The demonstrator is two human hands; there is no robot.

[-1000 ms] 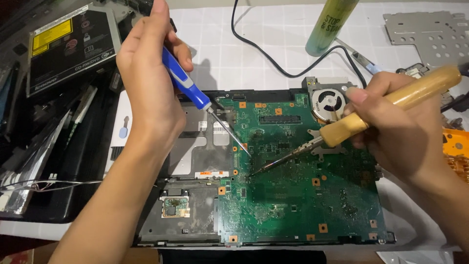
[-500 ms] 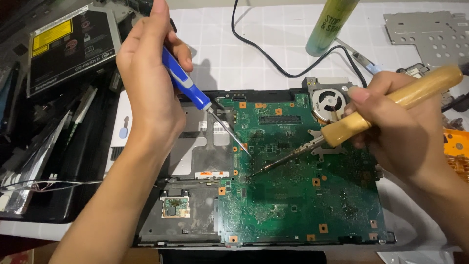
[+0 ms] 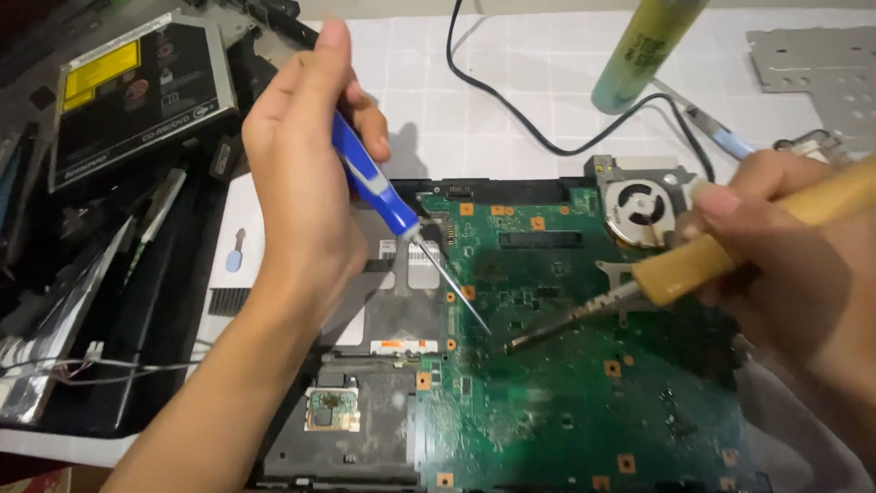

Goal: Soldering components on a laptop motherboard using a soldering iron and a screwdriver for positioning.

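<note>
Gripping wooden-handled soldering iron [image 3: 693, 265] and blue screwdriver [image 3: 383, 192] over green circuit board [image 3: 584, 393]

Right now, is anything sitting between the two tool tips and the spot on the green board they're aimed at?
Nothing visible does. The screwdriver tip and the soldering iron tip both come down onto bare circuit board, close together, with no cable or part across them.

Left hand [image 3: 306, 173] grips a blue screwdriver [image 3: 376, 183], its tip angled down onto the green circuit board [image 3: 584, 383]. Right hand [image 3: 785, 256] holds a wooden-handled soldering iron [image 3: 703, 260], tip meeting the board just beside the screwdriver's. A fan [image 3: 643, 205] sits nearby.
</note>
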